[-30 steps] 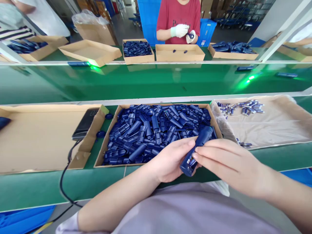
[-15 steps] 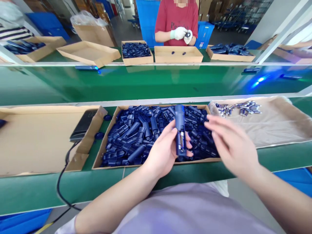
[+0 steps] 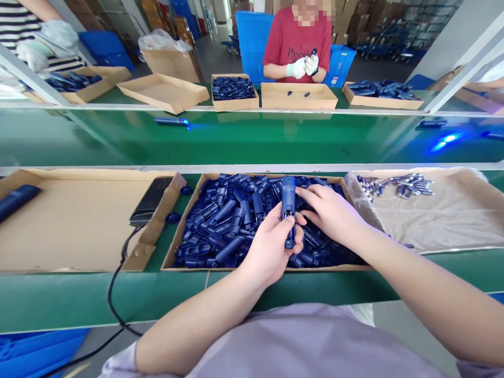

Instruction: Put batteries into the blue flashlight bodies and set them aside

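A dark blue flashlight body (image 3: 289, 197) stands nearly upright in my left hand (image 3: 271, 244), whose fingers wrap round its lower part, the thumb over the opening in its side. My right hand (image 3: 328, 210) is beside the upper end, its fingers apart and the fingertips close to the body; whether they touch it is unclear. Under both hands lies a cardboard box (image 3: 169, 257) full of blue plastic parts (image 3: 228, 210). To the right, small metallic cylinders (image 3: 413, 185) lie in a lined box (image 3: 452, 226).
At the left a shallow box (image 3: 86, 226) holds a blue flashlight (image 3: 18, 202) and a black device (image 3: 151, 199) with a cable (image 3: 112, 294). Lit flashlights (image 3: 171, 121) lie on the green surface beyond. A person in red (image 3: 297, 42) works across it.
My right hand has moved left to the flashlight body. My left thumb has slid over its side opening. The view has shifted left, showing more of the flashlight in the left box.
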A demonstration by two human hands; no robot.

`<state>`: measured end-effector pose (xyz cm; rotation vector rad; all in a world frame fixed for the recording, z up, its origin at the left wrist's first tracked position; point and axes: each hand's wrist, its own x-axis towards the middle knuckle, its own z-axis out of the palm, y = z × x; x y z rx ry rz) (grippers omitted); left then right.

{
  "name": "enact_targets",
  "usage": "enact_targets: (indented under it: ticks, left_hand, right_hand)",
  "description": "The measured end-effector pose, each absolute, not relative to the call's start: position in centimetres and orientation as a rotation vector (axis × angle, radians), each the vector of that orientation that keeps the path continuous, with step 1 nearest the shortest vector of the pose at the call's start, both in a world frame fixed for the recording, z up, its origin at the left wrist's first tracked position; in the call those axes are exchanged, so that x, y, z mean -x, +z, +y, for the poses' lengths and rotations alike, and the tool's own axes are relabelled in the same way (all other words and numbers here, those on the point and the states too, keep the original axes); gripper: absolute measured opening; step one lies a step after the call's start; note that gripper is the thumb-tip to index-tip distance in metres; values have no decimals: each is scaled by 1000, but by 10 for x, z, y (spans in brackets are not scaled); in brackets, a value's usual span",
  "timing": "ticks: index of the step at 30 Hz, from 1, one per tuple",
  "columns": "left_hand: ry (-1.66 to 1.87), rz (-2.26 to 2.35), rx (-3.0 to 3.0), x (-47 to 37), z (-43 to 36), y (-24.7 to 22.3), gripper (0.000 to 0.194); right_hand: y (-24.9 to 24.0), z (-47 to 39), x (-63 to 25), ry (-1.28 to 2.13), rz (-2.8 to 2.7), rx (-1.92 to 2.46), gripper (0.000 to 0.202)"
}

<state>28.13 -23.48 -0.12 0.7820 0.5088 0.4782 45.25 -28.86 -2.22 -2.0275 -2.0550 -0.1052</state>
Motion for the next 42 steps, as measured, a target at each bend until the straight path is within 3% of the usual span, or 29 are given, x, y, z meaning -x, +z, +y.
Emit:
enact_targets:
  ticks: [3,10,14,18,22,24,29,34,42]
  left_hand:
    - [484,508,-784,-281,-236,-1,12]
    - [452,538,-801,-279,-236,-4,8]
    - [490,564,-698,-280,-237,-4,30]
    - [382,542,-736,-280,-242,-8,39]
    - [373,489,-781,-279,-245,-11,44]
    - [388,434,-791,-279,-245,-11,41]
    - [366,385,-680,-280,-243,-5,25]
    - [329,390,-522,-279,-241,-5,25]
    - [286,364,-552,-278,-242,-6,22]
  right_hand:
    - [-16,-282,-456,-176,-2165,1919,18]
    - [10,-322,-433,-340,-1622,1788,20]
    - [9,-347,-402,-135,-1796,1735,26]
    - [6,-344,-400,31,-1437,1761,7]
    - [6,-336,-419,632,-1080,1724,37]
    - [9,-336,-428,808,-987,1608,35]
    - [25,-342,-424,378,-1019,1239,26]
    - [22,-343,-399,622,-1202,1324,20]
    - [15,-346,-405,458,-1364,1578,21]
